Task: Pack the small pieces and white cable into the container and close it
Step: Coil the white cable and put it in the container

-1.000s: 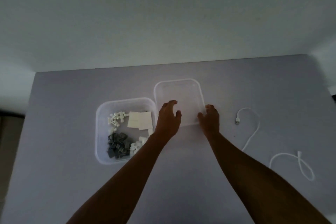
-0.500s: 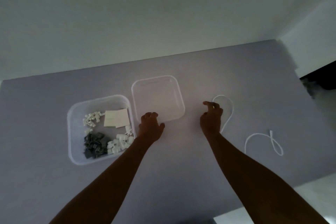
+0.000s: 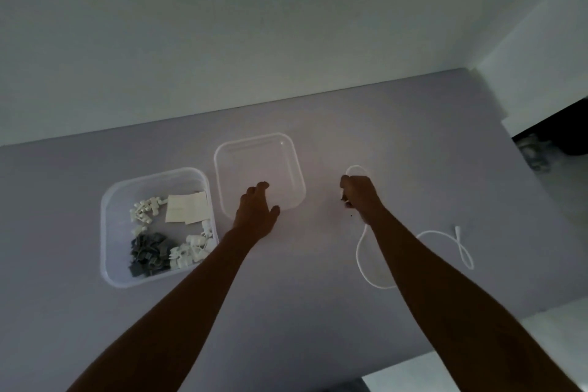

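Note:
A clear plastic container [image 3: 109, 226] sits at the left of the grey table, holding several small white pieces [image 3: 146, 208], grey pieces [image 3: 149, 254] and pale square sheets [image 3: 186, 208]. Its clear lid [image 3: 259, 156] lies flat beside it on the right. My left hand [image 3: 256, 212] rests on the lid's near edge with fingers relaxed. My right hand [image 3: 361, 196] is curled around one end of the white cable [image 3: 466, 256], which loops over the table to the right and passes under my forearm.
The grey table [image 3: 413, 124] ends at a white wall behind and at an edge on the right, where dark floor clutter [image 3: 537, 153] shows. The table's near right corner gives way to pale floor.
My right hand left the lid, moved right and closed on the cable's plug end. My left hand slid back to the lid's near edge. The view shifted right.

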Demonstrator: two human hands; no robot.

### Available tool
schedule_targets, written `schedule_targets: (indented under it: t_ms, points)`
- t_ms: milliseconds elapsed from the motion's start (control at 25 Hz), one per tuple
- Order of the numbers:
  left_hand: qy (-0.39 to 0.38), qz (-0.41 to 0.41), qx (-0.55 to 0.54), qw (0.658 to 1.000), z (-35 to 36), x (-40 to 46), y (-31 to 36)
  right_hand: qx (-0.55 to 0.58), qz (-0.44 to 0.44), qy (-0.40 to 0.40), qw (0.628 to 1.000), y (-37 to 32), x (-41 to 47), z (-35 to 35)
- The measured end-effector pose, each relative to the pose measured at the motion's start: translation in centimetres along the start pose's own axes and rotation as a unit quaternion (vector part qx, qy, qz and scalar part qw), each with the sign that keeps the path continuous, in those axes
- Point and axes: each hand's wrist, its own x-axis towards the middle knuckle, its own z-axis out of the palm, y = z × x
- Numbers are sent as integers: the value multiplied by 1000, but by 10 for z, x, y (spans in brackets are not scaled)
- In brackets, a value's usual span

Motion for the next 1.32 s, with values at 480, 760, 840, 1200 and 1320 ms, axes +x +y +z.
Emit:
schedule_targets:
  t_ms: [480,760,840,1200,1320]
  points:
    - [-223,192,-252,922,-108,-122,161,536,-198,-397,718,-151,-229,-76]
    - [-161,274,-192,929,-219,-203,172,21,-466,-151,871,-204,-251,-79]
    - [-116,294,-281,906,-254,-218,167,-63,-453,-200,866,-203,-271,-70]
    - [132,268,-324,898,-317,-226,141,228,-260,-611,712,-223,-385,-48]
    - [118,256,-206,937,-311,-236,129,459,-266,-585,614,-246,-401,-34]
